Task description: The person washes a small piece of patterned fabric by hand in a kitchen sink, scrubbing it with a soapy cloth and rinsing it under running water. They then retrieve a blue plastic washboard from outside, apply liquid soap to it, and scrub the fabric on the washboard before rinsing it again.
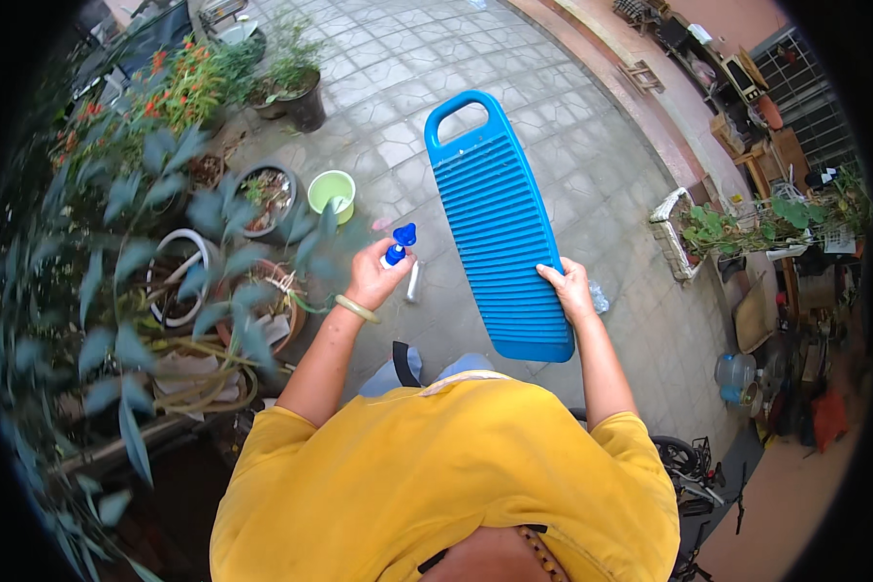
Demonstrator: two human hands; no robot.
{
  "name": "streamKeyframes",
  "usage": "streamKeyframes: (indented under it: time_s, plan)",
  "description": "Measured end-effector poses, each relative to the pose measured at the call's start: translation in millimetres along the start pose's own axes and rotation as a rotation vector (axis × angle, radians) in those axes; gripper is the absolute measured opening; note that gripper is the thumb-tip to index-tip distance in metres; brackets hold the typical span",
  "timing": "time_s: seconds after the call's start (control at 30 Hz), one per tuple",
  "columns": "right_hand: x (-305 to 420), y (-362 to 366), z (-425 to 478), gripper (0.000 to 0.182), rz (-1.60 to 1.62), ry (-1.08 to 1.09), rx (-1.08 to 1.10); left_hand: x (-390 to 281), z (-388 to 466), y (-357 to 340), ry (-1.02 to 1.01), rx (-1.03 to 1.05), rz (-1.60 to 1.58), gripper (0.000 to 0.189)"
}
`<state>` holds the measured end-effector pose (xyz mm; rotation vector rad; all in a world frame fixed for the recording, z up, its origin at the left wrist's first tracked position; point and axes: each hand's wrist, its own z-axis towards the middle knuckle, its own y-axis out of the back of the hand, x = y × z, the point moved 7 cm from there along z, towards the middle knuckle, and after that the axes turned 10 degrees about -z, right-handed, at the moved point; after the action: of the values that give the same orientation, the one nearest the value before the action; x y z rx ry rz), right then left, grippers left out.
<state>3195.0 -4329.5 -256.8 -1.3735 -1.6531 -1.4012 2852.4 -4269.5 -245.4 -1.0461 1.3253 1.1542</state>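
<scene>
My right hand (571, 289) grips the lower right edge of a blue plastic washboard (496, 236), thumb on its ridged face. The board is held up and tilts a little, its handle loop at the far end. My left hand (378, 270), with a pale bangle at the wrist, holds a small bottle with a blue pump top (400, 244); the fingers hide most of its body. Left of the board, a light green plastic bucket (332, 195) stands on the paving, something pale inside it. A whitish tube-like thing (413, 282) shows beside my left hand, below the bottle.
Potted plants, one in a grey pot (268, 200), and leafy branches crowd the left side. A clear crumpled plastic thing (598, 297) lies right of my right hand. Further right are a white planter (673, 233), a large plastic water bottle (735, 369) and a bicycle (687, 473).
</scene>
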Motion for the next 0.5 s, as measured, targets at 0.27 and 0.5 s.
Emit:
streamKeyframes:
  time_s: [0.27, 0.5]
  plan:
    - [13, 70, 159, 0.024, 0.168, -0.005, -0.022, 20, 165, -38, 0.146, -0.094, -0.103, 0.031]
    - [80, 112, 329, 0.026, 0.154, 0.054, 0.121, -37, 311, -49, 0.049, -0.281, -0.281, 0.021]
